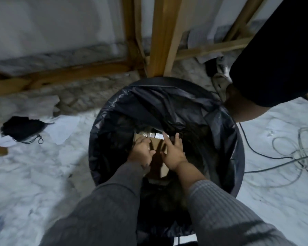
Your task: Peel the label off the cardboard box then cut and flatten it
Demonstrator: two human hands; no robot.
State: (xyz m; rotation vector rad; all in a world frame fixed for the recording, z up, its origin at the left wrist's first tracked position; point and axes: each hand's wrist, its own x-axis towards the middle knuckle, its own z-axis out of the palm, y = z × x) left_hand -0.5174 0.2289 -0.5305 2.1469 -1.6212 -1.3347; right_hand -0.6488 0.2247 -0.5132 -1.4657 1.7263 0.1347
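We look straight down into a round black bin [238, 157] lined with a shiny black plastic bag [149, 103]. Both our arms, in grey ribbed sleeves [220, 210], reach down into it.

The flat brown cardboard box [158, 148] is inside the bin, down in the bag, under our hands. A strip of clear shiny tape or a pale label [150, 134] shows at its far edge; the picture is too blurry for us to tell which.

Our left hand [142, 150] is curled and rests on the left side of the cardboard, fingers bent over it. We cannot tell if it grips the cardboard or only presses on it. Our right hand [172, 153] is spread wide with the fingers apart and lies flat on the right side of the cardboard. The two hands are close, side by side, with a small dark gap between them.

The bin stands on a white marble floor [34, 174]. Behind it are light brown wooden frame legs [160, 41]. A black cloth pouch with a string [23, 129] lies on the floor at the left. Grey and black cables [292, 153] curl on the floor at the right. A big dark shape [277, 50] fills the top right corner.
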